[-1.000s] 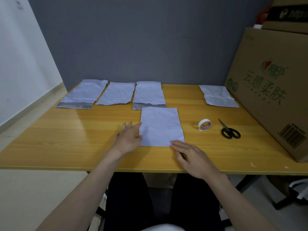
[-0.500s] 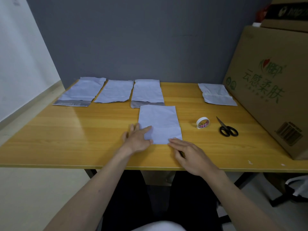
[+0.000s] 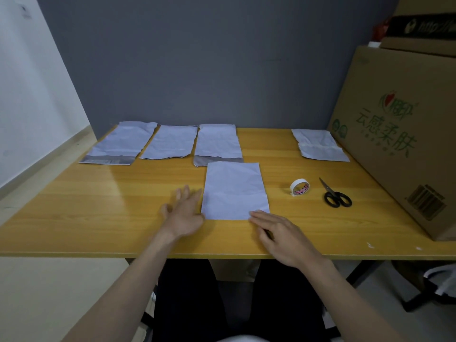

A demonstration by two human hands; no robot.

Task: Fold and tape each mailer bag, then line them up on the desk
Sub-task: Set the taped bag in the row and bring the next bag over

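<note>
A pale grey mailer bag [image 3: 234, 191] lies flat in the middle of the wooden desk [image 3: 98, 213]. My left hand [image 3: 183, 213] lies flat with straight fingers just beside the bag's left edge. My right hand [image 3: 281, 233] rests flat at the bag's near right corner, fingertips touching it. Three mailer bags sit in a row at the back left [image 3: 121, 144], [image 3: 170, 141], [image 3: 218, 143]. Another mailer bag [image 3: 318, 145] lies at the back right. A roll of white tape [image 3: 299, 187] and black scissors [image 3: 334, 195] lie right of the middle bag.
A large cardboard box [image 3: 404, 134] stands on the desk's right side, with smaller boxes [image 3: 424, 33] stacked on top. A grey wall runs behind the desk. Chair legs [image 3: 419, 292] show under the desk at the right.
My left hand slid off the bag's left part and now lies beside its edge. My right hand stays at the near right corner.
</note>
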